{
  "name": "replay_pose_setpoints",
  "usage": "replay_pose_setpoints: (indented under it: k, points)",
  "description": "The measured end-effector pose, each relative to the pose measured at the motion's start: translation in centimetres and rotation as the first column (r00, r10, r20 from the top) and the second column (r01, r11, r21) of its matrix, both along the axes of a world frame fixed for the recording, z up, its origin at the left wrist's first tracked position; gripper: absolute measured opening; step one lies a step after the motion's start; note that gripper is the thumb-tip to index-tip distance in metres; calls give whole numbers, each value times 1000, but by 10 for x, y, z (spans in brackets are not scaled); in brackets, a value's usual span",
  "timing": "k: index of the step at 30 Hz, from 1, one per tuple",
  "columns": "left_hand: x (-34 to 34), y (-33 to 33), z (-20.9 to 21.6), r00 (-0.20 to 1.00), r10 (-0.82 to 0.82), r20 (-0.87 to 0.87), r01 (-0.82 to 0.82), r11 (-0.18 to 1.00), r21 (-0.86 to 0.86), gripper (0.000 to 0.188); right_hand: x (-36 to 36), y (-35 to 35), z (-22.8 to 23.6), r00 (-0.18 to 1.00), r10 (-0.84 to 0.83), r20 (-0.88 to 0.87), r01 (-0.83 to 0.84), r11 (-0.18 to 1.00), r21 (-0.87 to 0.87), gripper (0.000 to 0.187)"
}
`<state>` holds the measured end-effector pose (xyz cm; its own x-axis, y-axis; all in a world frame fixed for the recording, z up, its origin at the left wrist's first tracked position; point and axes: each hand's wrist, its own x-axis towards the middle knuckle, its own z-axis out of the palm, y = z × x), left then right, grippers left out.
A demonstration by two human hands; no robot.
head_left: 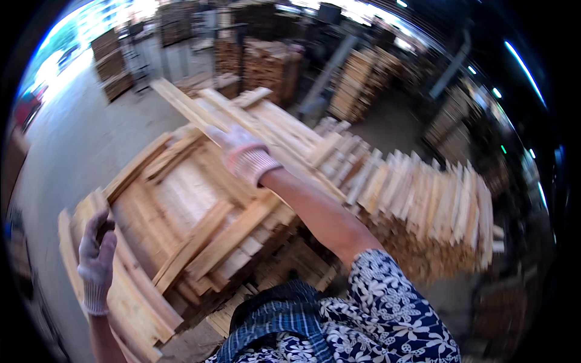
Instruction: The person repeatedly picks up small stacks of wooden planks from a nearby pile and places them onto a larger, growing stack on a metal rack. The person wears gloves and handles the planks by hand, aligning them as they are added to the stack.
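Observation:
My right hand (243,150), in a pale knitted glove with a pink cuff, is closed on a long pale wooden board (179,104). This board slants over the far side of the stack, and part of it is hidden behind my hand and forearm. On the left my gloved left hand (97,257) is raised beside the long boards (130,272) at the stack's left edge. Its fingers bend slightly, with the thumb apart, and hold nothing. Between my hands is a stack of planks (187,187), with several loose strips across its top.
To the right stands a long pile of short wooden sticks (423,193). Stacked timber (363,81) and a taller wood pile (266,69) are farther back. A grey concrete floor (66,151) stretches along the left. Low in front of me are more wooden pieces (296,263).

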<state>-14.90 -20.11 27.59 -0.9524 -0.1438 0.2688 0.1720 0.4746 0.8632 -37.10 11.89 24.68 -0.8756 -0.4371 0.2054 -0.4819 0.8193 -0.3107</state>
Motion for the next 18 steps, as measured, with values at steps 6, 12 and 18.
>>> replay_pose_setpoints:
  k: [6,12,18]
  points:
    - [-63,81,-9,965,-217,145,199,972,124,41,-47,61,-40,942,-285,179,270,957,102,48]
    - [-158,238,20,877,-467,111,458,884,97,41,-67,126,-31,940,109,323,11,938,-347,78]
    - [-255,415,22,749,-636,185,653,756,-45,40,-47,313,-73,972,-222,-79,100,692,-715,47]
